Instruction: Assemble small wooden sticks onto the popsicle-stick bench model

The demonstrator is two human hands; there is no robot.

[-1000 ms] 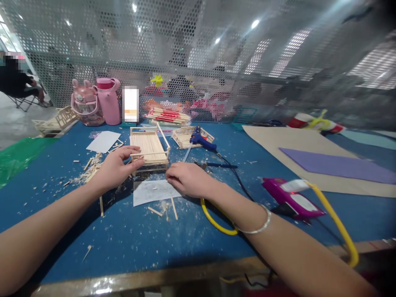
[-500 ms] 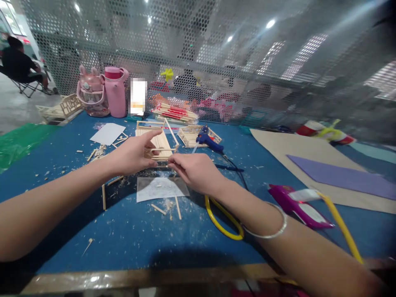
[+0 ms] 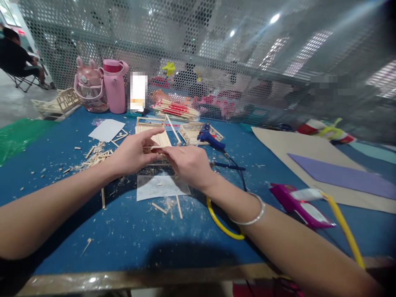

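A small model of thin wooden sticks (image 3: 151, 135) lies on the blue table, with a slatted floor and a raised rail at its back. My left hand (image 3: 131, 150) is at its near left side, thumb and index finger curved around the near edge; what the other fingers touch is hidden. From there a thin wooden stick (image 3: 154, 147) runs across to my right hand (image 3: 190, 163), whose fingertips are pinched together at its right end. A slanting stick (image 3: 172, 128) rises at the model's right side. Below the hands lies a white paper sheet (image 3: 162, 189).
Right of the model are a second stick model (image 3: 190, 134), a blue glue gun (image 3: 212, 138) and yellow-handled scissors (image 3: 224, 227). A purple tool (image 3: 297, 206) lies farther right. Stick scraps (image 3: 97, 156) are at left. Pink bottles (image 3: 115, 90) stand behind; a person (image 3: 15, 53) sits far left.
My right hand has moved slightly left and up, closer to my left hand. The left hand stays nearly in place. The view has shifted a little, showing more scraps at left.
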